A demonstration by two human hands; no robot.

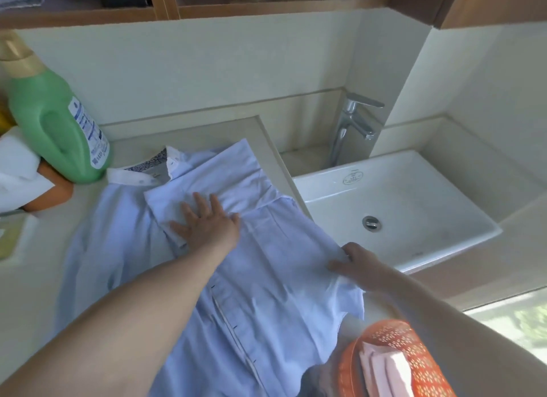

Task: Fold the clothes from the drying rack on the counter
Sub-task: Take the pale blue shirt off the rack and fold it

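A light blue button-up shirt (266, 278) with a white collar lies spread on the beige counter (29, 293), collar toward the wall. One sleeve is folded across its upper part. My left hand (207, 222) lies flat with spread fingers on that folded sleeve, pressing it down. My right hand (358, 266) grips the shirt's right edge, near the sink, with fingers curled over the cloth. The shirt's lower hem hangs past the counter's front edge.
A green detergent bottle (56, 124) stands at the back left, with a white and orange object (35, 186) beside it. A white sink (399, 207) with a chrome tap (352, 127) lies to the right. An orange perforated basket (414, 364) holding pale cloth sits at the lower right.
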